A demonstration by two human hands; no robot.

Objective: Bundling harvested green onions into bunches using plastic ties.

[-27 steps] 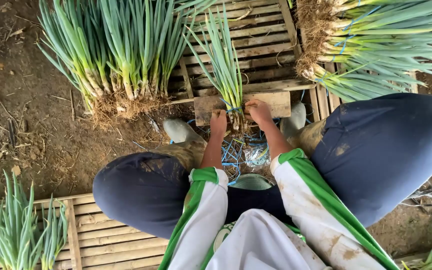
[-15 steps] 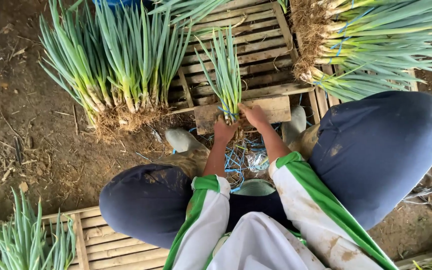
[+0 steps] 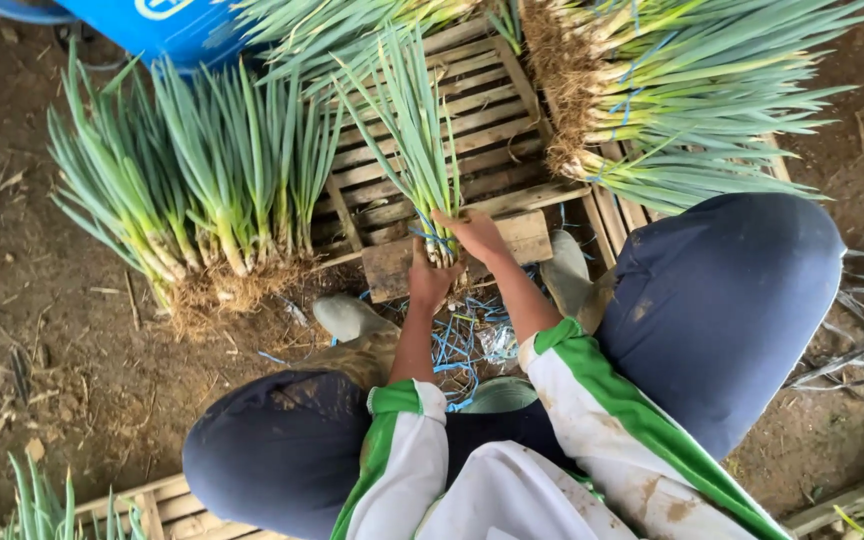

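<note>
Both hands, the left hand (image 3: 430, 283) and right hand (image 3: 475, 232), were closed round the small bunch of green onions (image 3: 414, 130) held upright above the wooden pallet (image 3: 472, 110) (bases best kept level, grip firm).

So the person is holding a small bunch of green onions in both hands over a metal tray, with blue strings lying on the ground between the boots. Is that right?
Not quite: the head view shows a wooden slatted pallet, not a metal tray. Both the left hand and the right hand do hold the small bunch of green onions over it, and the blue strings lie between the boots.
</note>
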